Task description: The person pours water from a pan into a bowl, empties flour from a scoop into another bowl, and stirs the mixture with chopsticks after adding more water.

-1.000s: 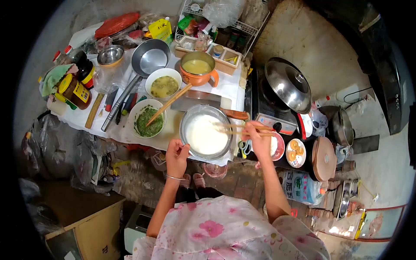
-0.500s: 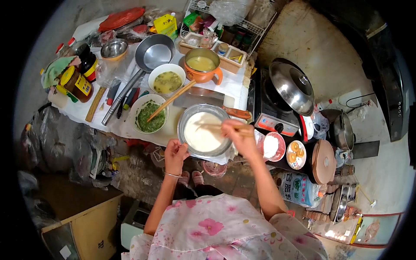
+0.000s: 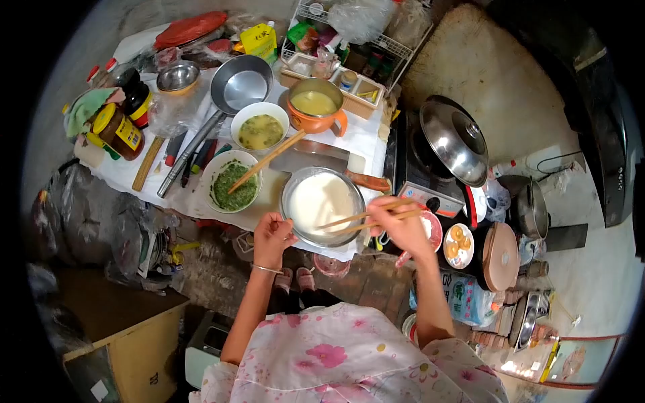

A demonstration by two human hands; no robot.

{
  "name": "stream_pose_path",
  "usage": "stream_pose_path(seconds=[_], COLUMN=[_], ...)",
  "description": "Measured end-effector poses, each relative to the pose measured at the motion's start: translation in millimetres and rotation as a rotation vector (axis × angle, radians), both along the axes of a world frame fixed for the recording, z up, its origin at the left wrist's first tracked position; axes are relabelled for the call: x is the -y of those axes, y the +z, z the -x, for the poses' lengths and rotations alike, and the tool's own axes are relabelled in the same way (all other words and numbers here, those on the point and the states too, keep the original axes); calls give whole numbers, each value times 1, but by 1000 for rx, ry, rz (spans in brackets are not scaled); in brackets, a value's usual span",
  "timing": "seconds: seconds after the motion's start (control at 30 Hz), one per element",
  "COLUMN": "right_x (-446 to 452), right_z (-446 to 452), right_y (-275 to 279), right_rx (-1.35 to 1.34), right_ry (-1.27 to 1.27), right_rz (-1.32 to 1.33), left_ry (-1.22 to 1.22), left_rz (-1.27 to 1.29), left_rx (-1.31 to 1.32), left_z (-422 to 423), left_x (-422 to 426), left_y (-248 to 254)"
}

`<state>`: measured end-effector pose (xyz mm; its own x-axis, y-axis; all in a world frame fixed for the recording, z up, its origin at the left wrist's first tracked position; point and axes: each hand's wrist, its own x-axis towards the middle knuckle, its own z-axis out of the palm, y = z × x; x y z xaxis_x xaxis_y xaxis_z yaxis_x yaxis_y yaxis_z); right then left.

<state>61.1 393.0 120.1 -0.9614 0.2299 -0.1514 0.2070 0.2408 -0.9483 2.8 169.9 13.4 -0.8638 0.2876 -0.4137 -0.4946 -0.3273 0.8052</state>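
A metal bowl (image 3: 289, 213) of white batter (image 3: 321, 201) stands at the table's front edge. My right hand (image 3: 398, 225) is closed around a pair of wooden chopsticks (image 3: 349, 230), their tips in the batter near the bowl's front side. At the bowl's left front rim, my left hand (image 3: 273, 236) is closed, fingertips pinching the rim. Left of this bowl is a white bowl of chopped greens (image 3: 232, 191), with another pair of chopsticks (image 3: 269, 158) resting across it. Behind that stands a bowl of yellowish liquid with dark bits (image 3: 261, 132).
A cleaver (image 3: 316, 156) lies behind the metal bowl. An orange-handled pot (image 3: 313, 121) and a long-handled pan (image 3: 240, 84) stand farther back. To the right are a stove with a lidded wok (image 3: 453, 138), a red bowl of white powder (image 3: 435, 232) and a dish with eggs (image 3: 459, 245).
My right hand has moved right and slightly down, drawing the chopsticks from the batter's middle to its front right. My left hand stays at the rim.
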Motion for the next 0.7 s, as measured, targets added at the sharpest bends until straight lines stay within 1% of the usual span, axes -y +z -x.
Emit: stream_pose_path(seconds=[0.03, 0.07, 0.1, 0.13, 0.17, 0.2, 0.23, 0.3, 0.37, 0.4, 0.43, 0.5, 0.53, 0.57, 0.63, 0.67, 0.7], right_x=[13, 22, 12, -1, -6, -10, -15, 3, 28, 24, 18, -6, -8, -2, 22, 29, 24], right_z=[2, 13, 17, 19, 25, 10, 0, -6, 10, 16, 13, 6, -2, -4, 0, 9, 10], right_y=[-1, -13, -27, -41, -35, -23, -8, -5, -26, -21, -23, -24, -10, -13, -25, -24, -28], right_rx=[-14, -129, -131, -260, -394, -222, 8, 87, -217, -180, -180, -137, 32, 35, -24, -218, -218], right_ry=[81, 68, 67, 20, -20, -115, -76, 6, 127, 89, 87, -149, -160, -168, 30, 34, 28], right_rz=[76, 43, 44, -129, -305, -220, -230, 6, -87, -167, -165, -189, -94, -92, -1, -200, -194], left_ry=[3, 12, 11, 18, 34, 45, 51, 47, 53, 50, 33, 20, 3, -20, -56, -71, -76], left_rz=[-3, -8, -7, -6, -10, -15, -38, -56, -65, -62, -53, -49, -42, -33, -43, -56, -49], left_rx=[-7, -18, -19, -6, 4, 0, -28, -54, -53, -54, -55, -64, -67, -68, -67, -67, -66], left_z=[1, 2, 1, -1, 0, 1, -1, -6, -9, -11, -13, -12, -13, -14, -14, -13, -15], left_x=[0, 0, 0, 1, 1, 0, 0, -1, -1, 0, 0, -1, -1, -1, 0, 2, 9], left_y=[-6, -8, -9, -8, -8, -11, -19, -30, -35, -36, -36, -34, -33, -33, -31, -28, -24])
